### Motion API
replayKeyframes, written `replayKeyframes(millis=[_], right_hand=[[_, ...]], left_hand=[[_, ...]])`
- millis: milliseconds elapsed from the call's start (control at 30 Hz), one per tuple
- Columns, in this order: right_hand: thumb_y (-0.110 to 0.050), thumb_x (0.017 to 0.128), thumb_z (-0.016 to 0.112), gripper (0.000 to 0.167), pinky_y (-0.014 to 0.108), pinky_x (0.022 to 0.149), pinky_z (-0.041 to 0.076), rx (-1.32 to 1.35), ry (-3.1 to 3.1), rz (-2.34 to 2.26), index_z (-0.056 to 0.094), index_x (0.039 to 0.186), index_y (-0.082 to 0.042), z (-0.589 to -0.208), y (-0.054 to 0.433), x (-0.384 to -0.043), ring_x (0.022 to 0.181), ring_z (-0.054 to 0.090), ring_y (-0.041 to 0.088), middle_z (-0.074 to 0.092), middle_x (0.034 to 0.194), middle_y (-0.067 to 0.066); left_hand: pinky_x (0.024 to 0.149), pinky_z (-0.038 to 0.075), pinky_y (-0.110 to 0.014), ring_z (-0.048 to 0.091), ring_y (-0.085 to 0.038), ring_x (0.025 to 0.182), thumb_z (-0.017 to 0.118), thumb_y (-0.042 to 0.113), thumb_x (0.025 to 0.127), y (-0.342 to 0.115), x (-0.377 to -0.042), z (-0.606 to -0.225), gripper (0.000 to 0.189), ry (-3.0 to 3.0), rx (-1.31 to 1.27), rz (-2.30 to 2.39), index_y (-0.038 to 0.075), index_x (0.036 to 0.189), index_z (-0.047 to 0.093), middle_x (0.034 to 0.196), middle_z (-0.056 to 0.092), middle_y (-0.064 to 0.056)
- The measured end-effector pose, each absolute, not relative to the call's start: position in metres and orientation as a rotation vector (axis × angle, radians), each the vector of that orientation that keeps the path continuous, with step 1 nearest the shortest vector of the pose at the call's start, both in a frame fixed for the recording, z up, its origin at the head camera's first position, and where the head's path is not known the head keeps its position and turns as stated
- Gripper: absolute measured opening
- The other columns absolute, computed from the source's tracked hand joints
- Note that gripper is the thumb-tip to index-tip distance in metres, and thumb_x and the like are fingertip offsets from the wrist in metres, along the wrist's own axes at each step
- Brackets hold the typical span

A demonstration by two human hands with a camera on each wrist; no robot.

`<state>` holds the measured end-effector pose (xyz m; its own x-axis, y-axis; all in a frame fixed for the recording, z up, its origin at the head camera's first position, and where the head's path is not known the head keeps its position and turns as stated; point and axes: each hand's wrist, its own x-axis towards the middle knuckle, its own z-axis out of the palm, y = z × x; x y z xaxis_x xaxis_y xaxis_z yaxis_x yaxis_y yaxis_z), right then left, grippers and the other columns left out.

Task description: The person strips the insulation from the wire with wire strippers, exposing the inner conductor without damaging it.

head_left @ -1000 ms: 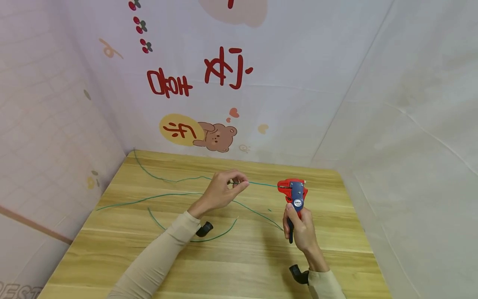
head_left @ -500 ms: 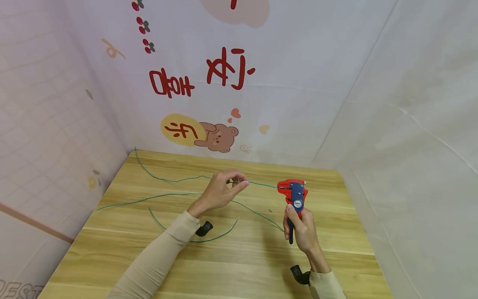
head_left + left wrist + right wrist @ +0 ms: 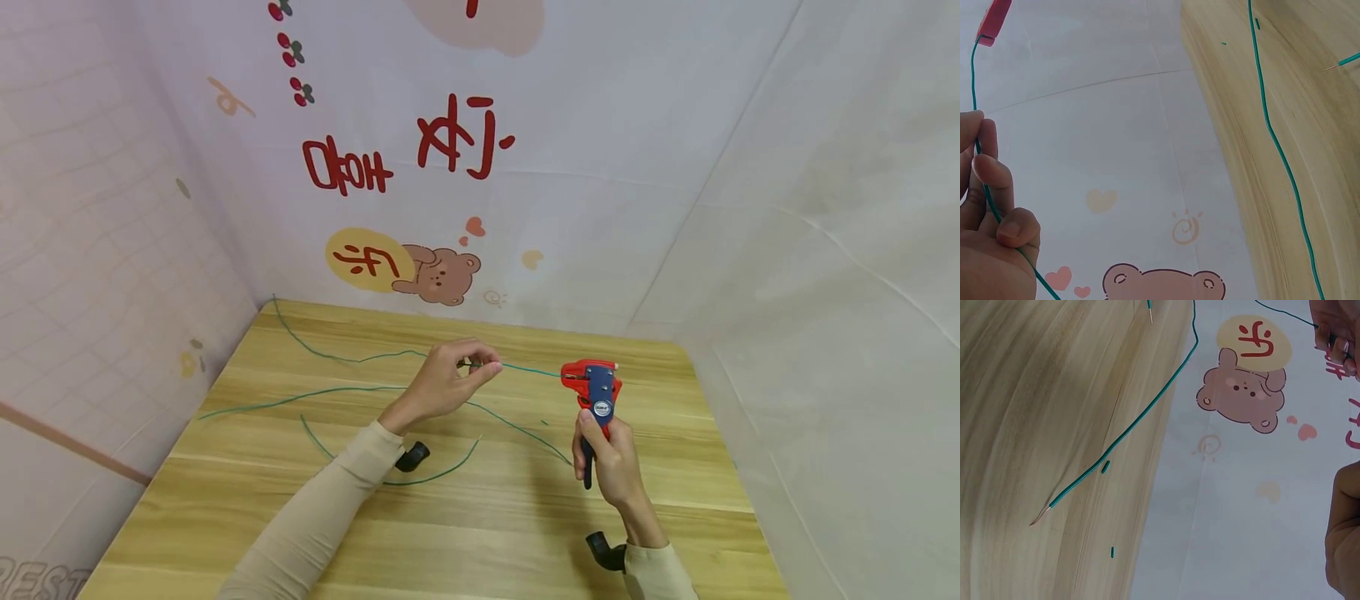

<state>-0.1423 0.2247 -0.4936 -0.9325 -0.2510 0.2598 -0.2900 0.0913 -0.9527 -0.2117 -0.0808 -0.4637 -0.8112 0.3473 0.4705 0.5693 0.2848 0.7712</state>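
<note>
A thin green wire [image 3: 531, 368] runs between my two hands above the table. Thumb and forefinger of my left hand [image 3: 442, 382] pinch it, and its tail passes under the palm. My right hand [image 3: 617, 462] grips the handles of a red and blue wire stripper [image 3: 600, 385] on the right. The wire's far end meets the stripper's red nose; the tip itself is hidden inside. In the left wrist view, the wire enters the red nose [image 3: 992, 26] above the pinching fingertips [image 3: 979, 119]. Only curled fingers [image 3: 1342, 537] of my right hand show in the right wrist view.
Another long green wire [image 3: 517, 427] lies across the table, its bare copper end [image 3: 1040, 515] near the right. A short curved wire [image 3: 450, 472] lies near my left forearm. Small green insulation bits [image 3: 1112, 552] lie on the wood. White printed sheets [image 3: 570, 167] enclose the table.
Hands, wire and stripper keep the same arrangement. The whole head view has shifted very slightly to the right.
</note>
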Motion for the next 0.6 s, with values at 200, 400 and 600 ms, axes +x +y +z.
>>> replayKeyframes(millis=[200,400,600], right_hand=[[-0.015,0.123,0.042,0.048,0.037,0.039,0.050,0.578,-2.296,2.025,0.054,0.085,0.010,-0.4935,0.2254,-0.1436,0.039,0.055,0.022,0.051,0.057,0.019],[-0.016,0.123,0.042,0.047,0.038,0.039,0.050,0.569,-2.297,2.034,0.054,0.086,0.011,-0.4933,0.2252,-0.1446,0.040,0.055,0.022,0.051,0.058,0.019],[-0.017,0.123,0.042,0.048,0.038,0.039,0.051,0.559,-2.288,2.056,0.054,0.086,0.011,-0.4930,0.2275,-0.1444,0.041,0.056,0.022,0.052,0.058,0.018]], left_hand=[[0.073,0.047,-0.027,0.063,-0.010,0.086,0.076,0.015,0.110,-0.0809,-0.2130,-0.4641,0.011,-2.337,-0.852,-1.545,0.008,0.109,0.083,0.101,0.080,-0.003],[0.073,0.044,-0.024,0.062,-0.010,0.084,0.076,0.015,0.110,-0.0817,-0.2132,-0.4634,0.009,-2.341,-0.843,-1.559,0.009,0.109,0.084,0.101,0.079,-0.002],[0.073,0.045,-0.025,0.063,-0.010,0.085,0.076,0.016,0.111,-0.0820,-0.2147,-0.4641,0.008,-2.341,-0.862,-1.576,0.014,0.109,0.084,0.102,0.080,-0.002]])
